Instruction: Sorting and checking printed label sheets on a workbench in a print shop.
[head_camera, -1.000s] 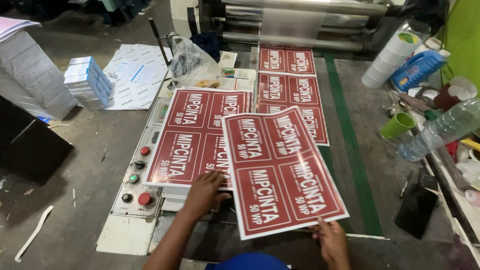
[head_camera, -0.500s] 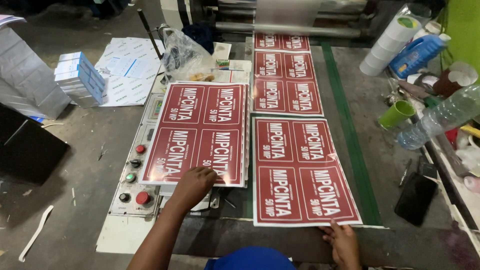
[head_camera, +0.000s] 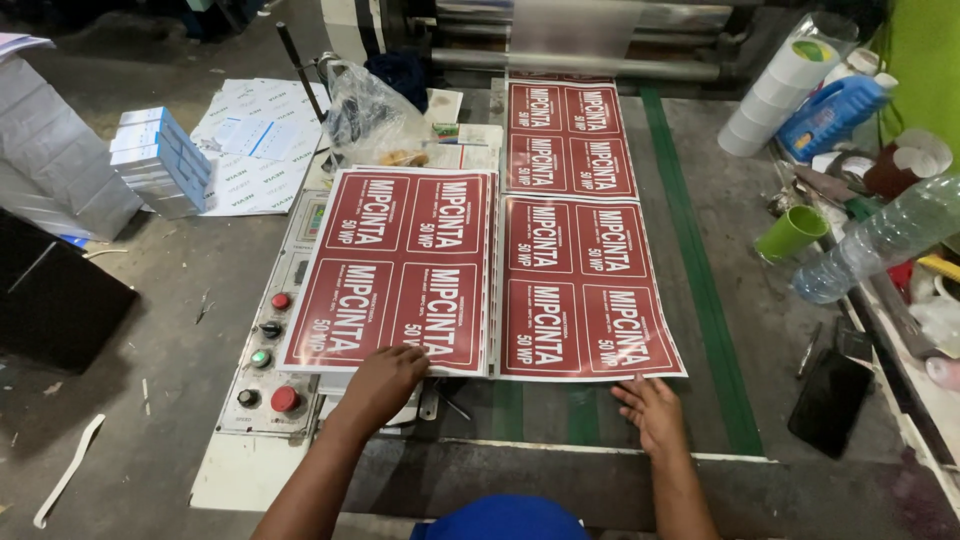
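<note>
Two dark red printed sheets with white lettering lie side by side on a machine table. My left hand (head_camera: 385, 380) rests on the near edge of the left sheet (head_camera: 400, 270), which tops a stack. My right hand (head_camera: 652, 410) lies flat with fingers spread, its fingertips at the near edge of the right sheet (head_camera: 585, 290). That sheet lies flat on the conveyor bed. A further red sheet (head_camera: 570, 135) lies beyond it, coming from the machine rollers (head_camera: 560, 40).
A control panel with red and green buttons (head_camera: 270, 350) sits left of the stack. A green cup (head_camera: 790, 232), plastic bottle (head_camera: 880, 240), blue jug (head_camera: 830, 115), tape rolls (head_camera: 775, 85) and a black phone (head_camera: 830, 400) are at right. Boxes (head_camera: 160, 160) lie on the floor at left.
The right sheet, held up tilted a second ago, has been laid flat on the bed. My right hand has come off its corner and now rests at its near edge.
</note>
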